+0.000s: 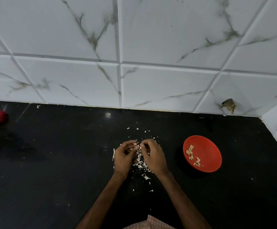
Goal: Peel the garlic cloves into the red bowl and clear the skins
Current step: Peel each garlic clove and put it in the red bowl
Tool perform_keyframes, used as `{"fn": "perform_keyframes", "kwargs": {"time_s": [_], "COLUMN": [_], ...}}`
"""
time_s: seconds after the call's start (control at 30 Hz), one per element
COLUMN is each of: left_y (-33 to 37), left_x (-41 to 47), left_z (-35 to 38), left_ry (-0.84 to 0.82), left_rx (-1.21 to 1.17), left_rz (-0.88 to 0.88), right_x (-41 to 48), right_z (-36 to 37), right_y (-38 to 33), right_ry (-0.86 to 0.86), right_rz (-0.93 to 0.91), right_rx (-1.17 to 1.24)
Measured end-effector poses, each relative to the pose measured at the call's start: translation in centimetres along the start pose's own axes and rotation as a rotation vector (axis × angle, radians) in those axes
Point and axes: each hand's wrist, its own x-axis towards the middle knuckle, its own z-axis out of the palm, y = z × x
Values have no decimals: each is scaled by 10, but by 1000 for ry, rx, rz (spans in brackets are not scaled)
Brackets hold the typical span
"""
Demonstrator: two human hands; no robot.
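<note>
Red bowl (209,149), holding peeled cloves (191,152), sat right of the hands; left hand (123,157) and right hand (152,156) both pinched one small clove (138,147) above the skins (141,165), so stripping skin downward onto that pile seemed best.

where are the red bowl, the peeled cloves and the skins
red bowl (211,156): head view, bare inside wall
peeled cloves (190,147): head view, topmost clove in the bowl
skins (140,164): head view, middle of the heap
</note>
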Motion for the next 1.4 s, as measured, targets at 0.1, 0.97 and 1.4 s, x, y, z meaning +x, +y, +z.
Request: {"fn": "perform_keyframes", "kwargs": {"time_s": [0.1,0.97,1.4], "left_y": [3,-6,-9], "left_x": [0,5,12], "left_z": [0,-13,-22], "left_ry": [26,14,98], "left_rx": [106,141,-53], "left_rz": [76,119,8], "right_x": [3,5,4], "right_z": [0,9,15], "right_y": [-3,-18,16], "right_ry": [-32,-29,-161], "right_rz": [18,251,195], "right_rx": [46,499,33]}}
